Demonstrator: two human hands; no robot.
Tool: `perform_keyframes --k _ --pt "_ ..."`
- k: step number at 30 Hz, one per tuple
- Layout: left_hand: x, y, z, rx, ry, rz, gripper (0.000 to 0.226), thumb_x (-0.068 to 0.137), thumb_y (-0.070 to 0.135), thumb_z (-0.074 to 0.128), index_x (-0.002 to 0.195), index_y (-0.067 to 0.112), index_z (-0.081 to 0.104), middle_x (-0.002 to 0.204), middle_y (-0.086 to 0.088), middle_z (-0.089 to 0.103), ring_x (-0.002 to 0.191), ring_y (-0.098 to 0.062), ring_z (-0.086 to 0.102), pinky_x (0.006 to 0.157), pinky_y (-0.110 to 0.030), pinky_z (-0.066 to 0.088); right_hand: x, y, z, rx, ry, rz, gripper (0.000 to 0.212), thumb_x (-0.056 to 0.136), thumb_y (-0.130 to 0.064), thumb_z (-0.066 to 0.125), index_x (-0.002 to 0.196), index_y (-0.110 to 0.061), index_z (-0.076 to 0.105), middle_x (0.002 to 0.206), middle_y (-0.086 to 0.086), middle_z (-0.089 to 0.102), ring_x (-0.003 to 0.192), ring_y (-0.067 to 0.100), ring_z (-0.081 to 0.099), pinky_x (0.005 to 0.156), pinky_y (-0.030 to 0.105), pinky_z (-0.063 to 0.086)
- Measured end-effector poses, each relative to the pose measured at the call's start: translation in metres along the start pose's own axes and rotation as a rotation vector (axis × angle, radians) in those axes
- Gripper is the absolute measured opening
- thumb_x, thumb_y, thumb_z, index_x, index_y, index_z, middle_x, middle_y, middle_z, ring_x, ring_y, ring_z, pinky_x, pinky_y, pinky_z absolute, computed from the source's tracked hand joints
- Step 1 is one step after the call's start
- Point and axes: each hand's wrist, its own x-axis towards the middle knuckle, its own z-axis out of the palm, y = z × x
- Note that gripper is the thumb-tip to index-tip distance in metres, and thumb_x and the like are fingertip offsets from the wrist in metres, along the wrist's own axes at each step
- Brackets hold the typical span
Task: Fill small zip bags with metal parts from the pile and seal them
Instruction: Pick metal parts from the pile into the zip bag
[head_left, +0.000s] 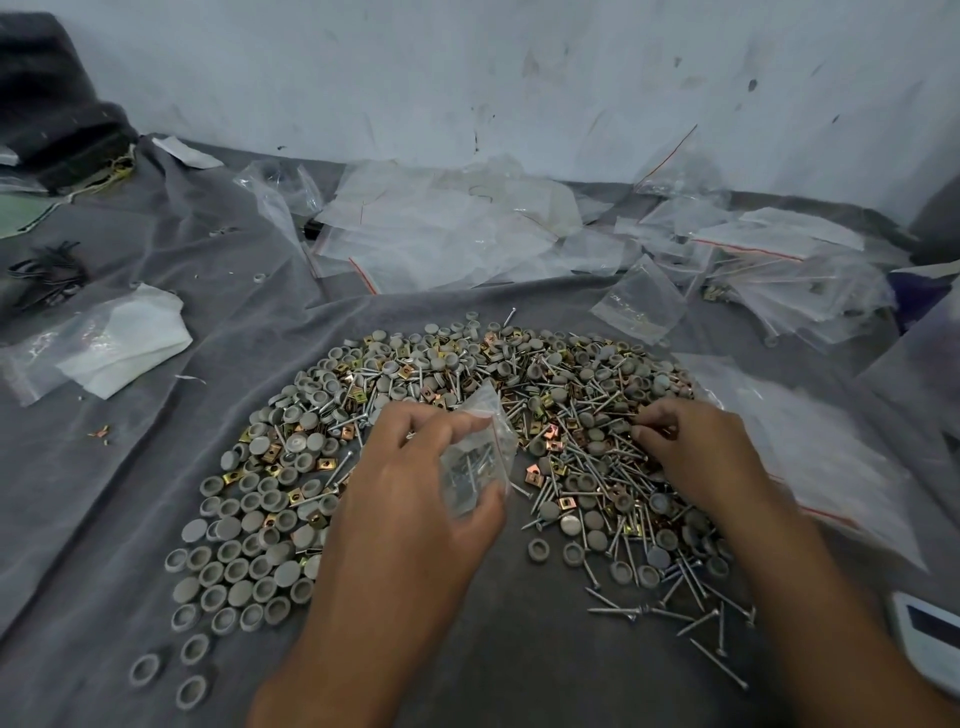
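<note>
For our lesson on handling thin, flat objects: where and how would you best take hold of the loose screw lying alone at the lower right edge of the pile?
Pinch the screw across the middle of its shaft, coming straight down from above. It lies flat on the grey cloth, apart from the pile, with bare cloth on both sides for the fingertips. The shaft is thin, so a fingertip grip probably suits best.

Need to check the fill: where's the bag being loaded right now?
In the head view, the small zip bag is at centre, gripped by the left hand over the parts pile, left of the right hand.
</note>
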Motion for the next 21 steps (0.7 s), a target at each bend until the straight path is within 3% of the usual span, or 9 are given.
perform_keyframes --k 3,6,8,10,14,16,19,21 --pt "-0.001 0.001 0.000 0.011 -0.003 -0.001 0.037 0.076 0.038 0.072 0.112 0.035 0.062 0.105 0.026 0.044 0.099 0.014 0.048 0.063 -0.006 0.042 0.001 -0.005 0.004 -0.020 -0.036 -0.032 0.006 0.094 -0.025 0.070 0.098 -0.029 0.069 0.097 -0.005 0.070 0.088 0.014 0.060 0.080 0.030 0.048" --pt "-0.002 0.001 0.000 0.000 -0.004 0.001 0.039 0.077 0.035 0.076 0.114 0.034 0.063 0.106 0.026 0.044 0.100 0.016 0.047 0.071 -0.001 0.041 0.001 -0.007 0.001 0.019 -0.148 -0.019 0.012 0.094 -0.021 0.069 0.103 -0.028 0.065 0.092 -0.010 0.065 0.089 0.011 0.059 0.081 0.025 0.042" --pt "-0.001 0.002 0.000 -0.001 -0.004 0.000 0.039 0.077 0.037 0.074 0.114 0.036 0.062 0.106 0.027 0.044 0.103 0.018 0.046 0.062 -0.005 0.042 0.002 -0.005 -0.001 0.036 -0.215 0.002 0.016 0.096 -0.021 0.068 0.110 -0.026 0.063 0.092 -0.013 0.061 0.091 0.011 0.058 0.081 0.026 0.040" --pt "-0.001 0.002 0.000 0.003 -0.004 -0.003 0.039 0.078 0.038 0.074 0.114 0.037 0.061 0.106 0.026 0.043 0.104 0.018 0.045 0.064 -0.006 0.038 0.002 -0.005 -0.002 0.058 -0.250 0.011 0.018 0.097 -0.020 0.067 0.113 -0.025 0.061 0.093 -0.013 0.060 0.093 0.012 0.057 0.080 0.026 0.040" --pt "-0.002 0.001 0.001 0.023 -0.015 -0.010 0.039 0.078 0.039 0.073 0.115 0.036 0.061 0.107 0.025 0.043 0.100 0.017 0.045 0.060 -0.006 0.037 0.000 -0.004 -0.007 0.107 -0.195 -0.053 0.013 0.096 -0.019 0.068 0.098 -0.031 0.062 0.094 -0.014 0.064 0.087 0.007 0.058 0.069 0.021 0.039" --pt "-0.001 0.001 0.001 0.018 -0.012 -0.009 0.039 0.078 0.039 0.073 0.115 0.035 0.062 0.106 0.025 0.043 0.101 0.019 0.045 0.061 -0.004 0.042 -0.003 -0.005 -0.015 0.214 -0.137 -0.063 0.012 0.095 -0.021 0.070 0.092 -0.032 0.066 0.091 -0.014 0.067 0.082 0.002 0.060 0.064 0.017 0.039" --pt "-0.001 0.001 0.003 0.001 -0.005 -0.012 0.041 0.077 0.039 0.074 0.116 0.035 0.063 0.106 0.026 0.044 0.100 0.018 0.045 0.075 0.002 0.039 -0.012 -0.021 -0.029 0.602 -0.152 -0.054 0.015 0.093 -0.018 0.070 0.089 -0.031 0.074 0.088 -0.006 0.072 0.070 0.005 0.065 0.062 0.020 0.046" --pt "-0.001 0.002 0.003 0.002 -0.001 -0.010 0.040 0.077 0.039 0.074 0.115 0.035 0.063 0.105 0.025 0.045 0.096 0.017 0.048 0.063 -0.005 0.044 -0.027 -0.041 -0.037 0.755 -0.250 -0.105 0.018 0.094 -0.017 0.069 0.090 -0.034 0.075 0.089 -0.004 0.074 0.073 0.009 0.066 0.064 0.022 0.051"
